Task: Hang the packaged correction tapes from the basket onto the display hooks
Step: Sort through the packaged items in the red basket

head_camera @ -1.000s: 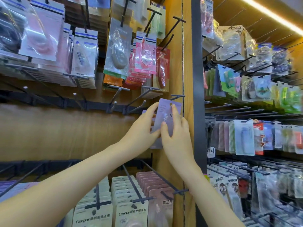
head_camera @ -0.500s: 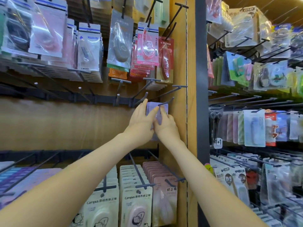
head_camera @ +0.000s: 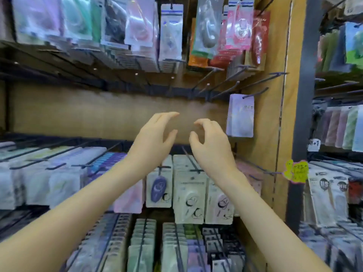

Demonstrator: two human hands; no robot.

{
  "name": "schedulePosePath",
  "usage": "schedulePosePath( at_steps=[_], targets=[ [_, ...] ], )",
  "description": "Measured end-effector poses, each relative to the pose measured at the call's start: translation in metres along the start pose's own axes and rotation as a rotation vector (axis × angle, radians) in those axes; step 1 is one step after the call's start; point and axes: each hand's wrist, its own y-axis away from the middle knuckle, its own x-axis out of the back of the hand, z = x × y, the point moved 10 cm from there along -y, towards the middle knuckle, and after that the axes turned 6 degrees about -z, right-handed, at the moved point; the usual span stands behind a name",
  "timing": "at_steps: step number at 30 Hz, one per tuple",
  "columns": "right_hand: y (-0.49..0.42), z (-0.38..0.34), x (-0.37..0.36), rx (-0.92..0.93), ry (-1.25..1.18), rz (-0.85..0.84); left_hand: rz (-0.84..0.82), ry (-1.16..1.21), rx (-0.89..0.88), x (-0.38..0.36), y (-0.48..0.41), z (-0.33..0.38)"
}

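Observation:
A pale purple packaged correction tape [head_camera: 240, 114] hangs from a black display hook [head_camera: 254, 93] at the right end of the middle row, next to the wooden side panel. My left hand [head_camera: 155, 134] hovers empty to the left of and below it, fingers straight and spread. My right hand [head_camera: 211, 140] is beside the left one, just left of the package, fingers loosely curled around nothing. Neither hand touches the package. The basket is out of view.
Several bare black hooks [head_camera: 212, 83] jut out along the middle rail. Full rows of packaged tapes [head_camera: 188, 195] hang below my hands and above [head_camera: 170, 34]. A wooden divider [head_camera: 282, 114] and a dark post [head_camera: 306, 95] separate the right-hand display [head_camera: 341, 130].
Both hands let go of the purple package, which now hangs on the hook, and drew back down and to the left. The view has dropped lower and is blurred by motion.

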Motion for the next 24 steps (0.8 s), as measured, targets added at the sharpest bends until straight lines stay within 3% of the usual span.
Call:
schedulePosePath(
  at_steps=[5,7,11,16,20,24],
  targets=[
    [0.066,-0.151,-0.103,0.193,-0.194,0.034,0.136,0.086,0.272,0.108,0.143,-0.087],
    [0.102,-0.202,-0.176,0.169,-0.322,-0.075,0.146,0.063,0.407,0.147,0.211,-0.131],
    [0.182,-0.27,-0.346,0.05,-0.472,-0.451,0.012,-0.119,0.71,0.194,0.353,-0.236],
    [0.3,-0.329,-0.528,0.045,-0.445,-0.914,-0.225,-0.233,1.109,0.226,0.545,-0.358],
    [0.408,-0.362,-0.666,0.04,-0.402,-1.242,-0.327,-0.226,1.461,0.244,0.709,-0.431],
    [0.534,-0.369,-0.79,-0.167,-0.407,-1.585,-0.32,-0.213,1.711,0.253,0.869,-0.48]
  ],
)
